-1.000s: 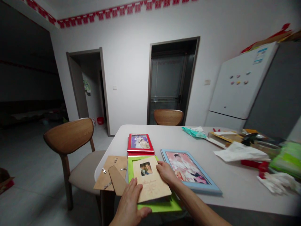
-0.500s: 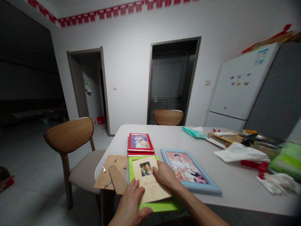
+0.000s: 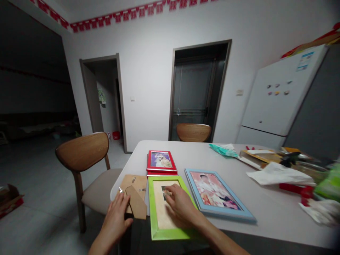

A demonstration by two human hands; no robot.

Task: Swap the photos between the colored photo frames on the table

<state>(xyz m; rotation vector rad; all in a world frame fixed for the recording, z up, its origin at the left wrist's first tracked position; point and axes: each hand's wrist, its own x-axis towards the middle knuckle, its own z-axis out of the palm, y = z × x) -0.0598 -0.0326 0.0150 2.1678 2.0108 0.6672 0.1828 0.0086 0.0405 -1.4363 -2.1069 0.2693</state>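
Note:
A green picture frame (image 3: 155, 234) lies at the table's near edge, with a cream paper insert (image 3: 162, 212) flat inside its border. My right hand (image 3: 182, 207) is over the insert, fingers bent and fingertips at its small printed photo, which they partly cover. Whether they press on it or hover is hard to tell. To the left, a brown backing board (image 3: 129, 180) with metal clips lies with its stand flap (image 3: 138, 205) facing up. My left hand (image 3: 117, 216) is open at the board's near-left side, fingers stretched out onto it and around nothing.
Behind the green frame sit stacked red picture frames (image 3: 162, 161). A light-blue picture frame (image 3: 223, 198) lies to its right. White tissue (image 3: 278, 173), a teal wrapper (image 3: 224, 150) and other clutter cover the table's right side. A wooden chair (image 3: 85, 150) stands at the left.
The paper insert has gone from lying tilted over the green frame to flat inside it. My left hand has moved left to the backing board. My right hand has let go of the paper's edge.

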